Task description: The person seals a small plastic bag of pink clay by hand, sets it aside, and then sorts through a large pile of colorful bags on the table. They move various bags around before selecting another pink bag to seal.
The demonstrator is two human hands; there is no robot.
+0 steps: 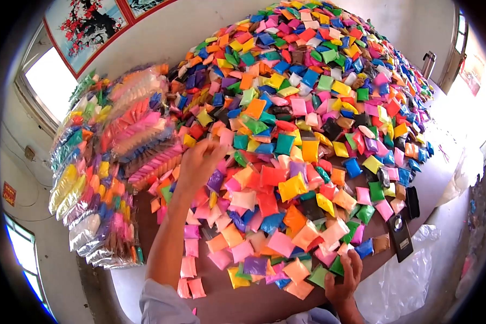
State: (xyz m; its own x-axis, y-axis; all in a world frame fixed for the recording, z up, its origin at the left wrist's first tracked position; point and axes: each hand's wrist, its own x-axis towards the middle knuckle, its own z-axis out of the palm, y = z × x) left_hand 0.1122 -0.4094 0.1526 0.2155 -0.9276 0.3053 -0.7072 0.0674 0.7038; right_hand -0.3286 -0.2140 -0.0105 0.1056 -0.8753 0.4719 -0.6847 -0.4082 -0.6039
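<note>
A large heap of small packets [308,108] in many colours covers the table [227,302]. My left hand [201,162] reaches over the heap's left part, its fingers bent together by a pink packet [226,136]; whether they grip it is unclear. Near the front edge, my right hand [344,278] rests with curled fingers beside a dark green packet [336,266] and a light green packet [318,276]. Its fingers are partly apart, and a hold on either packet cannot be made out. Pink packets [188,267] lie in a column at the front left.
Clear bags full of packets [140,129] are stacked at the left. A black scale-like device [399,237] and a dark case [412,202] lie on the right. Clear plastic sheeting [399,281] hangs at the front right. A metal flask [428,65] stands at the back right.
</note>
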